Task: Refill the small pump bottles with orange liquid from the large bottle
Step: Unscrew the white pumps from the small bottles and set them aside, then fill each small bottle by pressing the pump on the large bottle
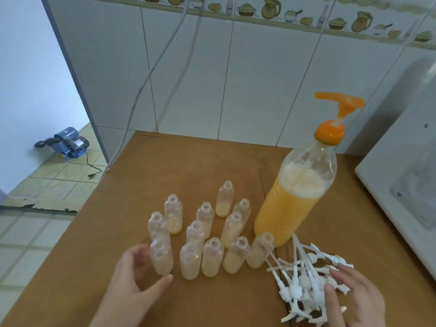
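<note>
Reaching with my left hand toward the nearest small bottle at the left end of the front row; fingers and thumb curve around it but are spread, nothing gripped yet, thumb tip just beside its base. My right hand lies with straight fingers on the heap of white pump tops, holding none of them. The tops are off and piled to the right, I judge so the open necks can take a refill. About a dozen small bottles stand upright, bunched mid-table, each with only a pale remnant at the bottom. The large bottle stands upright behind the right end of the cluster, orange pump fitted, spout pointing left over the group, more than half full and frothy on top. It sits close so each small one can likely be brought under the spout
</note>
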The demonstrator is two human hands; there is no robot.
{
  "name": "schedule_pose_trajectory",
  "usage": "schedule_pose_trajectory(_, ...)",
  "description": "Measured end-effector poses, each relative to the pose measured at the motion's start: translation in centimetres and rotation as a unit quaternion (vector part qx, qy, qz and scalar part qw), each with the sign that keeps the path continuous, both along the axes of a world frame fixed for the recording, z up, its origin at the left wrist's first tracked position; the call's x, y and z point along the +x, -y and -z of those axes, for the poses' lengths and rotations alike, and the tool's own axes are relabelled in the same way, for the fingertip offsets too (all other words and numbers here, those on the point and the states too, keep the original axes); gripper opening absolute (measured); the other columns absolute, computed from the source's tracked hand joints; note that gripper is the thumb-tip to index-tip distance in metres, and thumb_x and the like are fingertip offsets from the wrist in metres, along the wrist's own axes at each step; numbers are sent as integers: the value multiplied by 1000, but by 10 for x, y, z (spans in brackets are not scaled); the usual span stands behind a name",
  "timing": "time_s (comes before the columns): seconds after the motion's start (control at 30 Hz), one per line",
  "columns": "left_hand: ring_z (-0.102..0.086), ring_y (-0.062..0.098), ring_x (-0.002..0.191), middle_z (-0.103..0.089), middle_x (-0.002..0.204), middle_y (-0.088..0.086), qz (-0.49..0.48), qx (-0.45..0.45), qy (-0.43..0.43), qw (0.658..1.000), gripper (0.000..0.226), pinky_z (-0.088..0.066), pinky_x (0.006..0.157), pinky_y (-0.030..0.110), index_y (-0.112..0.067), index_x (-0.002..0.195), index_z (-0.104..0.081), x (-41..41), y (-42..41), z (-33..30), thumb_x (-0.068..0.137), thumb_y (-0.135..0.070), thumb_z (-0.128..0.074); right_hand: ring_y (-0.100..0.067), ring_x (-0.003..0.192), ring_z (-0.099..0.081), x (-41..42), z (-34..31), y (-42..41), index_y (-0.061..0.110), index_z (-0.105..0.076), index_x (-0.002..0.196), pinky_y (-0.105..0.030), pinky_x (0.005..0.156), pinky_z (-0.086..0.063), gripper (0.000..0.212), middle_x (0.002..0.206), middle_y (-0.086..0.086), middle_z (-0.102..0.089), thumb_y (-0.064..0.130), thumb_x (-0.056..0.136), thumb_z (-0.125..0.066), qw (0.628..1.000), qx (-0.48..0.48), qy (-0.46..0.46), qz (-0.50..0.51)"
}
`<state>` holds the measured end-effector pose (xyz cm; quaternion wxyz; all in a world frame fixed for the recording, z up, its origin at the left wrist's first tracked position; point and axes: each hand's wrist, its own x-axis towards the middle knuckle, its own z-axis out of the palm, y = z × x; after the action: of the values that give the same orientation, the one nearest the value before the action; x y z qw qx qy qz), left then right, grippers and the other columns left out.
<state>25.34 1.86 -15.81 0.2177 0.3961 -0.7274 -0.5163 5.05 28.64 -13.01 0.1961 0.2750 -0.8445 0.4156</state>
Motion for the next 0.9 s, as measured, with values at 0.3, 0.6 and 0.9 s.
schedule_pose_trajectory(0.3,-58,4,87,-62,96,-5,-41,-35,27,998,36,-44,69,22,-34,94,-57,-22,1,16,69,-23,-81,-25,103,-50,-2,-4,5,8,-66,88,-23,96,-33,51,101,-14,-64,52,89,-40,999,-17,-28,7)
schedule_pose_trajectory(0.6,-59,-16,77,-69,83,-8,-93,-80,-53,991,54,-43,59,-3,-65,82,-54,-1,-6,-11,70,-20,-80,-11,102,-52,-15,-23,-2,25,-64,91,2,90,-28,32,101,3,-62,52,89,-47,995,-72,20,64)
schedule_pose_trajectory(0.9,-58,-10,79,-63,95,-30,-66,-101,-168,978,60,-40,69,-2,-33,92,-58,5,-5,-66,56,-81,-59,-1,113,-55,-66,-208,49,39,-57,109,-27,100,-41,52,112,17,-62,76,76,-42,959,-275,22,-61)
